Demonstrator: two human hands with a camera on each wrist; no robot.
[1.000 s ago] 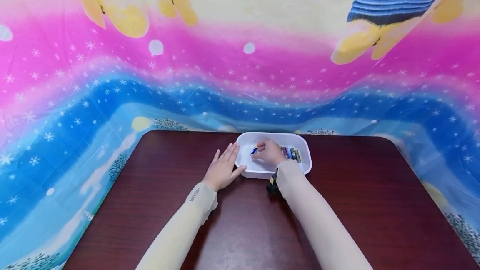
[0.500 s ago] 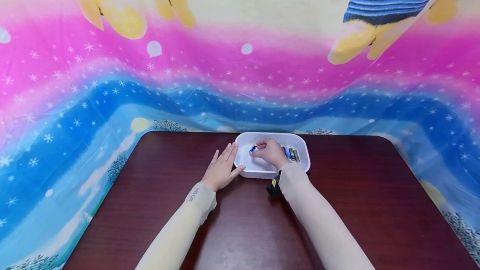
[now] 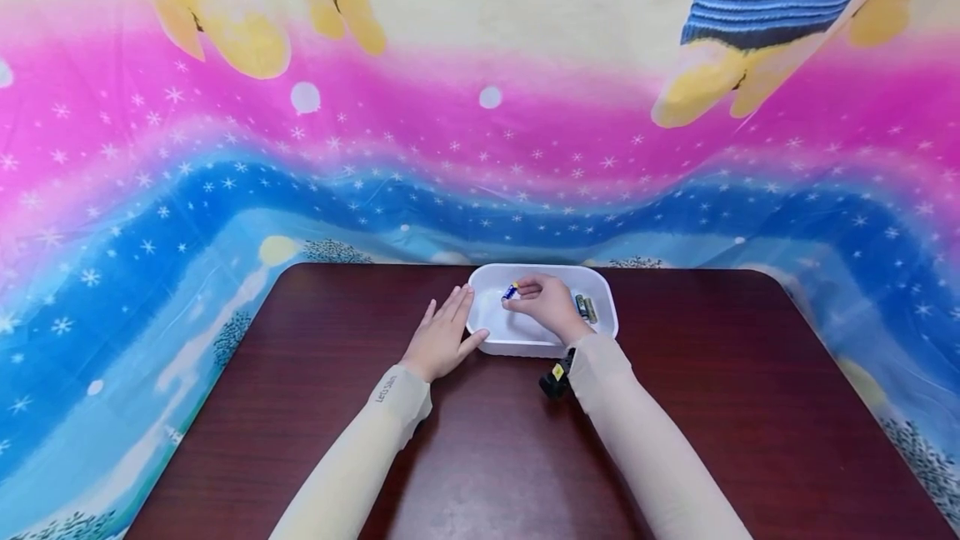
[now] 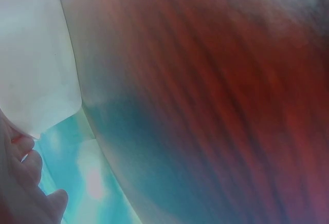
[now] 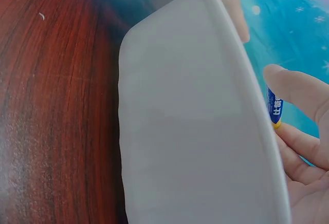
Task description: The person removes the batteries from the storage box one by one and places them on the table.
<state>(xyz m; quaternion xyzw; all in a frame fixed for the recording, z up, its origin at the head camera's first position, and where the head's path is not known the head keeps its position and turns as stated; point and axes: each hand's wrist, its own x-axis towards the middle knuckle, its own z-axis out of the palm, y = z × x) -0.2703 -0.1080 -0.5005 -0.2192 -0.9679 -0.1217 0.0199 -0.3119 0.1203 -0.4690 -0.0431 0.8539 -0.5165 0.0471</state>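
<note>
A white plastic tub (image 3: 491, 340) stands at the table's far edge. Over its inside, my right hand (image 3: 550, 304) pinches a blue battery with a yellow end (image 3: 510, 292) between thumb and fingers. The right wrist view shows the same battery (image 5: 275, 106) past the tub's rim, its upper end behind the thumb. My left hand (image 3: 441, 336) lies with straight, spread fingers against the tub's left end, fingertips at the rim. Several more batteries (image 3: 585, 308) lie side by side in the tub's right part, partly hidden by my right hand.
The dark red-brown wooden table (image 3: 480, 457) has rounded far corners. Right behind it hangs a colourful printed cloth (image 3: 420, 148). A small black wrist camera (image 3: 556, 379) hangs below my right wrist, in front of the tub.
My right hand has shifted slightly right with the battery, and its wrist has moved right. It now covers more of the other batteries. My left hand stays at the tub.
</note>
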